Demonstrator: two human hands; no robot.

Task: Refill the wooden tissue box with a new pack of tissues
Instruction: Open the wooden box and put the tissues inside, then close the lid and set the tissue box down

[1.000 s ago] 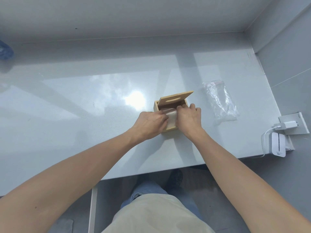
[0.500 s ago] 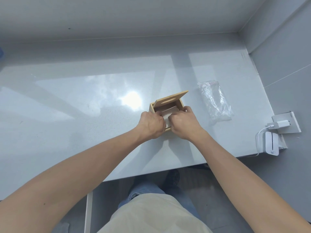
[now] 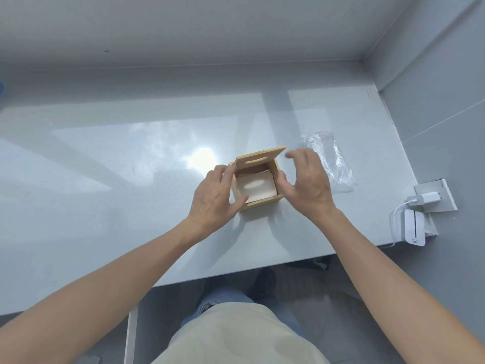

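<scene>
Wooden and pale, the tissue box (image 3: pixel 258 183) sits on the glossy grey countertop (image 3: pixel 118 158), near its front edge and between the person's two hands. Its slotted lid (image 3: pixel 259 156) stands tilted up at the far side, leaving the top open, and the pack of tissues (image 3: pixel 256 185) lies flat inside the box, below the rim, with an oval opening facing up. The left hand (image 3: pixel 216 197) rests against the box's left wall, fingers loosely curled and spread, the thumb touching the near left corner; it grips nothing firmly that can be seen. The right hand (image 3: pixel 308 183) is just beside the right wall, fingers apart and arched, the thumb close to or touching the wall and the fingertips lifted clear above the far right corner, slightly blurred. Behind the right hand, partly hidden by it, a crumpled clear plastic wrapper (image 3: pixel 333 160) lies on the counter. Farther right, near the counter's corner, a white charger (image 3: pixel 425 198) is plugged into a wall socket plate (image 3: pixel 443 191), with a small white device (image 3: pixel 414 231) beside it on a cable.
</scene>
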